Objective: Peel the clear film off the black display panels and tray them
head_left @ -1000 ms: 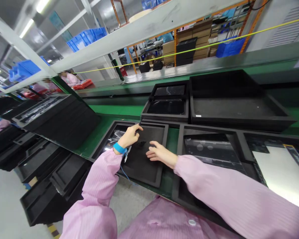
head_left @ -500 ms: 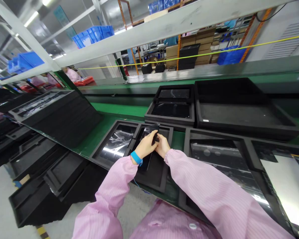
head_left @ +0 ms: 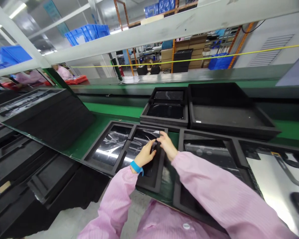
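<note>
A glossy black screen panel (head_left: 139,139) with clear film on its face lies in the right compartment of a black foam tray (head_left: 161,166), close to flat. My left hand (head_left: 145,155) is bent over the panel's right side, thumb and fingers closing round a dark part of its edge. Beside it, my right hand (head_left: 167,146) has its fingers closed at the panel's upper right corner, near a small pale tab (head_left: 156,132). The fingertips partly hide that edge. Another filmed screen panel (head_left: 112,144) fills the left compartment.
To the right is a foam tray (head_left: 181,159) holding a dark panel and a silvery part (head_left: 269,179) with a flex cable. Behind stand stacked trays with panels (head_left: 143,118) and a deeper black tray (head_left: 229,127). Tray stacks (head_left: 52,122) rise at left. A white rail (head_left: 129,36) crosses above.
The screen panel between my hands was tilted up on its edge and now lies nearly flat in the compartment. My right hand has shifted slightly right, apart from the left. The view has turned a little.
</note>
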`<state>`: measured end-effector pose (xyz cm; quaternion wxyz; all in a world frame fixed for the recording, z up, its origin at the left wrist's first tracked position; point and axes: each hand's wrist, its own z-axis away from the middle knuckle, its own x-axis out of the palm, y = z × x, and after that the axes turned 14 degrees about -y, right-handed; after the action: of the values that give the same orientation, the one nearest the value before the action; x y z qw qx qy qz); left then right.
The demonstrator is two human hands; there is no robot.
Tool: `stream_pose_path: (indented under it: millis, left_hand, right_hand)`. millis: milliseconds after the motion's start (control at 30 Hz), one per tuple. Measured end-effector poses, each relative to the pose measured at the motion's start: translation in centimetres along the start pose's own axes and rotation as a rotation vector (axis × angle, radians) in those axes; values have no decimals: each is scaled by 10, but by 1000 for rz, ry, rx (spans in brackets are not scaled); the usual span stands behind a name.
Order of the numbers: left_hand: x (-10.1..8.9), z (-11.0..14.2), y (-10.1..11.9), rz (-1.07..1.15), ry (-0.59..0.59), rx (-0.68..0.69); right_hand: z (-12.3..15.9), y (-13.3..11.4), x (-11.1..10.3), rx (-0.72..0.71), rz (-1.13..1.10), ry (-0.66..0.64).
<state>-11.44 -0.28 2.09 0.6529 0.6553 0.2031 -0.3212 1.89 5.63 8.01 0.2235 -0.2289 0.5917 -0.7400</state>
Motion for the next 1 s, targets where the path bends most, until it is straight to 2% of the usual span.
stream_pose_path:
  millis: [100,167,233,267,333,400,500,600,667,767,867,933,1000]
  left_hand:
    - [5,10,27,72,15,13]
    - [14,19,55,140,2,30]
    - [27,26,84,235,-56,33]
    - [35,29,98,287,-106,22]
    - [52,35,119,370,-219,-18]
    - [69,40,131,405,-300,-56]
    - [88,46,138,426,-342,-76]
    - [99,47,139,502,-315,-64]
    - [103,43,140,590,-242,-49]
    - [98,32,144,741,-123,-10]
    - [79,29,156,935,-85,186]
    - [65,34,167,1042,-74,321]
    - [56,43,179,1127,-115,358]
  right_hand:
    - [34,-29,-68,82,388,118]
    - [59,-38,-119,240,602,306]
    - [82,-35,-161,423,741,474]
    - [92,-30,-176,489,783,518]
    - [109,-16,-193,546,826,524]
    - [118,0,-194,518,828,483]
    - [123,19,-185,397,787,483]
    - [127,22,-180,255,663,515]
    - [136,14,-178,146,526,513]
    - [157,-6,-169,5,307,499]
    - [175,-27,-155,-45,165,466]
    - [181,-41,-150,-43,198,504]
    - [180,-54,-152,-43,318,619]
